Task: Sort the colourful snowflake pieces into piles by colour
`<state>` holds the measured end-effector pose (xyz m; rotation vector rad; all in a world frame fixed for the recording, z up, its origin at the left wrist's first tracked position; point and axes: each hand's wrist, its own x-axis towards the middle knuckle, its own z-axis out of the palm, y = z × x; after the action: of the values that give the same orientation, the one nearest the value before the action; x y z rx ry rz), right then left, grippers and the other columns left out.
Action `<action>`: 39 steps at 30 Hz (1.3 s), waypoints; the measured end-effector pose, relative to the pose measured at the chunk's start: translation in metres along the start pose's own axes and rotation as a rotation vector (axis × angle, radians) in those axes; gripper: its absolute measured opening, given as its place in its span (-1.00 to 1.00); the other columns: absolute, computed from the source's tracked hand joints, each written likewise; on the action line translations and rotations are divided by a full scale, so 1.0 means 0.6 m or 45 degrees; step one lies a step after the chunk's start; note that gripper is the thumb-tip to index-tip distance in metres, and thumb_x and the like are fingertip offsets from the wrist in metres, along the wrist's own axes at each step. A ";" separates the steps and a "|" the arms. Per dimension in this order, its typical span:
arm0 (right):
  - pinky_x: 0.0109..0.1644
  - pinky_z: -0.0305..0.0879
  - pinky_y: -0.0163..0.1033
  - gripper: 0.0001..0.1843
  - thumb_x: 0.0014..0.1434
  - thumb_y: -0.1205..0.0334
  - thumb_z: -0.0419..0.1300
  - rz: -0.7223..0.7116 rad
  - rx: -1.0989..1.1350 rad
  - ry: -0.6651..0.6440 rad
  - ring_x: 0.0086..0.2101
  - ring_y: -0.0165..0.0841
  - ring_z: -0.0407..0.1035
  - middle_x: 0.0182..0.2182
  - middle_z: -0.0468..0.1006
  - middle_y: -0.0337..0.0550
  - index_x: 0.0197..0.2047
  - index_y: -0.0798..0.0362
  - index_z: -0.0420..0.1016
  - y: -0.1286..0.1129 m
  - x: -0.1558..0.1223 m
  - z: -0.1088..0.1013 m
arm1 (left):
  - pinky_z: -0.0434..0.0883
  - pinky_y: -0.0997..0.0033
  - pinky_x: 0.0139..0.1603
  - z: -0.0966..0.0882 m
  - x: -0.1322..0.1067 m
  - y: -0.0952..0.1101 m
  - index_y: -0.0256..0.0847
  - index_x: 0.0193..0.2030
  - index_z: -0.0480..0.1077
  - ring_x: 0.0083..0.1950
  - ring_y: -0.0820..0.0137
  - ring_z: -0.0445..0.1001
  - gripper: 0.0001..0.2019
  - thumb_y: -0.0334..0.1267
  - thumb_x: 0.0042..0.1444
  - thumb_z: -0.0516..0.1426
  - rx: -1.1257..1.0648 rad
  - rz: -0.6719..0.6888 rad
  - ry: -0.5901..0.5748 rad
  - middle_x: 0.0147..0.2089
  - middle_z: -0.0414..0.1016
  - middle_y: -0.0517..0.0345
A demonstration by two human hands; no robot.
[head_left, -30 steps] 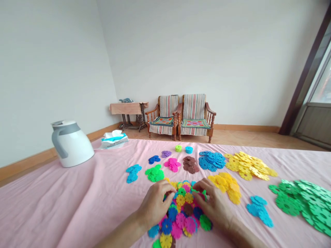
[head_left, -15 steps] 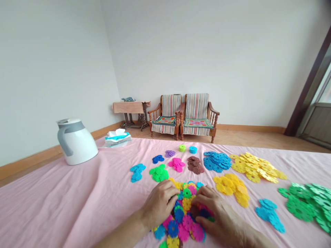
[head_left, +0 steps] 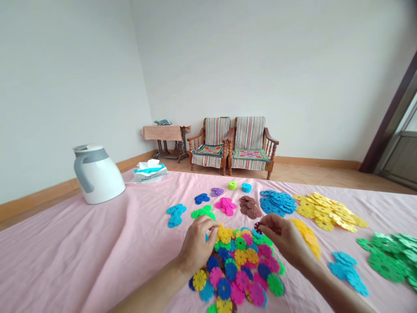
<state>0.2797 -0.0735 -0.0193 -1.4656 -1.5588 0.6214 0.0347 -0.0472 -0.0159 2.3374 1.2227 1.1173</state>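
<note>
- Left hand (head_left: 198,245): one, fingers curled at the upper left edge of the mixed pile; whether it holds a piece cannot be told.
- Mixed pile of plastic snowflake discs (head_left: 239,269): one, dozens of pieces, bottom centre.
- Right hand (head_left: 283,239): one, pinched almost shut on one brown disc (head_left: 258,228), just above the pile's upper right edge.
- Single-colour heaps (head_left: 277,202): thirteen, across the middle and right of a pink sheet (head_left: 81,243).

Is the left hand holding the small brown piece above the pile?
No, the right hand pinches the brown plastic piece above the colored pile; the left hand is apart, at the pile's edge.
</note>
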 end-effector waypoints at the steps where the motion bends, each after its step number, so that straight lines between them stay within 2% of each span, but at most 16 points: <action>1: -0.43 0.24 -0.31 -0.82 0.03 0.11 0.11 0.008 -0.006 0.037 -0.49 -0.36 0.39 -0.54 0.52 -0.22 -0.40 0.05 0.38 0.008 0.014 0.001 | 0.36 0.37 -0.15 0.000 0.001 -0.003 -0.17 -0.28 0.48 -0.19 0.36 0.43 -0.78 -0.45 0.08 0.02 -0.007 -0.015 0.013 -0.28 0.47 0.10; 6: -0.42 0.24 -0.29 -0.86 -0.05 0.16 0.10 0.051 -0.132 0.216 -0.51 -0.33 0.44 -0.54 0.57 -0.18 -0.44 0.05 0.39 0.025 0.074 0.018 | 0.37 0.41 -0.19 0.002 -0.001 -0.010 -0.17 -0.31 0.48 -0.23 0.37 0.44 -0.79 -0.45 0.06 0.03 -0.021 -0.056 0.014 -0.30 0.48 0.13; 11: -0.43 0.23 -0.27 -0.84 -0.06 0.17 0.08 0.067 -0.211 0.307 -0.51 -0.31 0.44 -0.53 0.57 -0.16 -0.44 0.05 0.41 0.026 0.092 0.022 | 0.36 0.41 -0.21 0.001 0.000 -0.015 -0.19 -0.31 0.49 -0.24 0.37 0.44 -0.79 -0.45 0.06 0.03 0.008 -0.081 -0.005 -0.33 0.47 0.13; 15: -0.41 0.23 -0.26 -0.80 -0.01 0.14 0.06 0.011 -0.238 0.305 -0.51 -0.32 0.40 -0.50 0.56 -0.16 -0.40 0.06 0.43 0.021 0.062 0.024 | 0.36 0.40 -0.22 0.003 0.000 -0.016 -0.19 -0.31 0.48 -0.25 0.37 0.43 -0.80 -0.45 0.06 0.03 0.026 -0.081 -0.019 -0.33 0.47 0.12; 19: -0.38 0.25 -0.27 -0.80 0.06 0.17 0.04 -0.108 -0.267 0.052 -0.48 -0.35 0.37 -0.52 0.51 -0.21 -0.41 0.04 0.45 0.002 0.005 0.043 | 0.35 0.33 -0.10 0.004 -0.001 -0.012 -0.18 -0.22 0.49 -0.15 0.32 0.42 -0.76 -0.44 0.07 0.03 0.047 -0.040 -0.058 -0.25 0.48 0.08; 21: -0.30 0.28 -0.25 -0.81 0.07 0.19 0.05 -0.196 -0.302 -0.051 -0.39 -0.32 0.38 -0.45 0.51 -0.18 -0.37 0.02 0.48 -0.009 -0.021 0.053 | 0.32 0.27 -0.01 0.004 -0.001 -0.007 -0.17 -0.14 0.48 -0.08 0.29 0.39 -0.73 -0.44 0.07 0.03 0.068 0.009 -0.082 -0.19 0.49 0.07; 24: -0.14 0.27 -0.20 -0.80 0.05 0.26 0.09 -0.301 -0.366 -0.098 -0.25 -0.28 0.37 -0.29 0.49 -0.13 -0.25 -0.02 0.50 -0.025 -0.046 0.062 | 0.29 0.22 0.04 0.005 -0.003 0.000 -0.16 -0.07 0.44 -0.03 0.27 0.36 -0.71 -0.41 0.08 0.05 0.107 0.070 -0.142 -0.11 0.49 0.07; 27: -0.12 0.26 -0.19 -0.79 0.05 0.31 0.10 -0.325 -0.416 -0.125 -0.22 -0.27 0.35 -0.26 0.46 -0.12 -0.23 -0.04 0.49 -0.033 -0.052 0.064 | 0.28 0.21 0.05 0.008 -0.005 0.006 -0.17 -0.06 0.42 -0.01 0.26 0.34 -0.73 -0.38 0.08 0.08 0.149 0.077 -0.201 -0.07 0.49 0.07; 32: -0.20 0.24 -0.23 -0.90 -0.01 0.35 0.12 -0.325 -0.381 -0.092 -0.29 -0.31 0.33 -0.35 0.43 -0.19 -0.35 0.01 0.39 -0.028 -0.048 0.066 | 0.28 0.24 0.03 0.010 -0.008 0.015 -0.15 -0.10 0.44 -0.05 0.28 0.38 -0.76 -0.40 0.11 0.07 0.095 0.107 -0.293 -0.11 0.52 0.11; 36: -0.37 0.19 -0.32 -0.94 -0.02 0.35 0.10 -0.207 -0.251 -0.088 -0.46 -0.40 0.28 -0.53 0.37 -0.30 -0.47 0.03 0.27 -0.020 -0.045 0.059 | 0.29 0.30 0.01 0.007 -0.009 0.026 -0.15 -0.07 0.45 -0.08 0.32 0.42 -0.75 -0.38 0.13 0.06 -0.020 0.191 -0.361 -0.14 0.53 0.10; 39: -0.44 0.15 -0.33 -0.93 0.01 0.30 0.09 -0.131 -0.181 -0.084 -0.51 -0.43 0.24 -0.58 0.35 -0.33 -0.49 0.02 0.27 -0.021 -0.042 0.049 | 0.29 0.30 0.00 0.005 -0.012 0.033 -0.14 -0.12 0.47 -0.12 0.33 0.44 -0.78 -0.35 0.15 0.06 -0.077 0.235 -0.418 -0.18 0.54 0.10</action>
<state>0.2460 -0.0939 -0.0293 -1.4710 -1.7481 0.5126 0.0460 -0.0643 -0.0106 2.5001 0.8612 0.7646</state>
